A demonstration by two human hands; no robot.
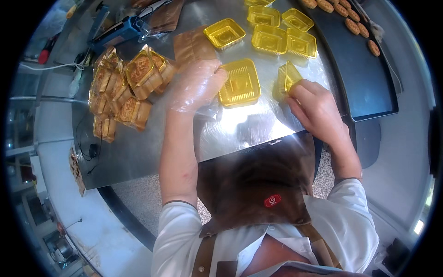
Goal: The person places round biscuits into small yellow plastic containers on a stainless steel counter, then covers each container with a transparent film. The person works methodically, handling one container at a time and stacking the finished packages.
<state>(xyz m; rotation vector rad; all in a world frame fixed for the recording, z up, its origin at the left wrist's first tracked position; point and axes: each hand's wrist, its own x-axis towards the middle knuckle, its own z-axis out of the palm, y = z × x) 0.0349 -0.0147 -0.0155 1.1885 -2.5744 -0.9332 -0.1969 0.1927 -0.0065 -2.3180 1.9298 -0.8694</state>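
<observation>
My left hand [199, 85], in a clear plastic glove, grips the left edge of a shallow gold plastic tray [239, 83] with nothing in it. My right hand [313, 105], ungloved, pinches another gold tray [288, 74] that is tipped on its side above the steel table [228, 138]. Beyond my left hand a single gold tray [224, 34] rests by a flat brown packaging bag [193, 46]. Several more gold trays [269, 38] stand grouped farther back, none with food in it.
Bagged pastries in gold trays [140, 71] are heaped on the left. Behind them stands a blue bag sealer [119, 31], with brown bags [168, 15] beside it. At right a dark baking tray [367, 79] bears several oval pastries [352, 26]. A black cable [92, 150] lies near the left edge.
</observation>
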